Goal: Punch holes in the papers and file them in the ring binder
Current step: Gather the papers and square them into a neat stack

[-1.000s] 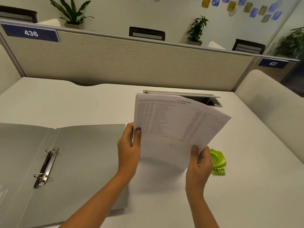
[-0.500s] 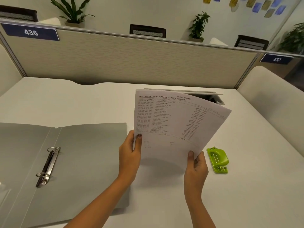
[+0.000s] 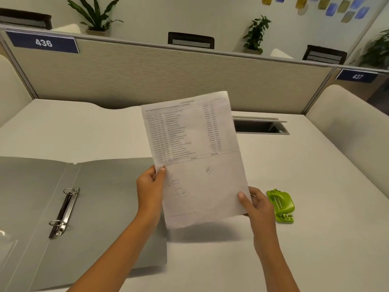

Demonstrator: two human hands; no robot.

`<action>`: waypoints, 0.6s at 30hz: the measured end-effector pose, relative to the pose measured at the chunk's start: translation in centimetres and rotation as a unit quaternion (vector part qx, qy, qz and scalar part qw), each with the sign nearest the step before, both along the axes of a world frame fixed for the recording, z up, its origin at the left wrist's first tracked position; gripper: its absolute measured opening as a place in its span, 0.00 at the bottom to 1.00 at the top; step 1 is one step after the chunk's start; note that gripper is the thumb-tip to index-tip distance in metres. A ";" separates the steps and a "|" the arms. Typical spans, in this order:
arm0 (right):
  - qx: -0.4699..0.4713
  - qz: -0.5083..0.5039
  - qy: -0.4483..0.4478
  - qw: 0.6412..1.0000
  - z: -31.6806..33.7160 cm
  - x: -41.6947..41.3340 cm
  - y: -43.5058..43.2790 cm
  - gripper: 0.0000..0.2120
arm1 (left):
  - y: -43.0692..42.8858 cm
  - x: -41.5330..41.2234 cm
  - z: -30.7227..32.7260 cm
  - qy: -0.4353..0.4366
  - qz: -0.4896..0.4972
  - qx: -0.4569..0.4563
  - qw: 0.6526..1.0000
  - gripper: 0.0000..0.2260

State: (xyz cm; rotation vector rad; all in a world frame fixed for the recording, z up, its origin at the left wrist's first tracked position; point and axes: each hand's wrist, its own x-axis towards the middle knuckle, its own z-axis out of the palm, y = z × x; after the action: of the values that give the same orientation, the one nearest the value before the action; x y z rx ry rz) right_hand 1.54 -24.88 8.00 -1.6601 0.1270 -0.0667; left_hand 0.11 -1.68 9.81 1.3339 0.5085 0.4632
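Observation:
I hold printed papers (image 3: 195, 157) upright above the white desk, printed side toward me. My left hand (image 3: 150, 187) pinches their left edge about halfway up. My right hand (image 3: 255, 205) grips the lower right corner. A grey ring binder (image 3: 101, 207) lies open and flat on the left of the desk, its two metal rings (image 3: 64, 211) shut. A small green hole punch (image 3: 281, 205) sits on the desk just right of my right hand, not touched.
A beige partition (image 3: 168, 76) with signs 436 and 437 closes off the back of the desk (image 3: 315, 228). An open cable hatch (image 3: 260, 126) sits in the desk behind the papers. A padded side panel (image 3: 353, 131) stands at the right.
The papers have turned from a slanted, fanned position to nearly upright and shifted left and up. My right hand slid to the lower right corner, uncovering the hole punch.

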 end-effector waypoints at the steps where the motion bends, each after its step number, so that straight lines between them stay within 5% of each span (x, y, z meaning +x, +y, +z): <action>1: 0.045 0.001 0.022 0.999 0.2 0.0 0.0 0.06 | 0.1 0.1 0.0 0.005 0.005 -0.022 1.000 0.08; 7: 0.294 -0.013 0.062 0.954 1.0 -1.5 2.7 0.15 | -0.4 -0.1 -0.3 0.002 0.016 -0.141 0.990 0.08; 11: 0.265 -0.040 0.051 0.962 0.0 -2.7 5.6 0.17 | -2.1 -0.4 -1.1 0.005 0.000 -0.184 0.983 0.09; 18: 0.159 -0.133 -0.012 0.978 0.4 -1.8 4.9 0.11 | -0.5 -0.6 -1.0 -0.052 -0.026 -0.126 0.990 0.10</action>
State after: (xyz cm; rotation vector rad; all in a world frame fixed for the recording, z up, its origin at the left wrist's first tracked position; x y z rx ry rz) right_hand -0.22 -20.02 8.42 -1.3138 0.3258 -0.2566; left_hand -0.44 -2.19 8.77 1.0722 0.4295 0.4088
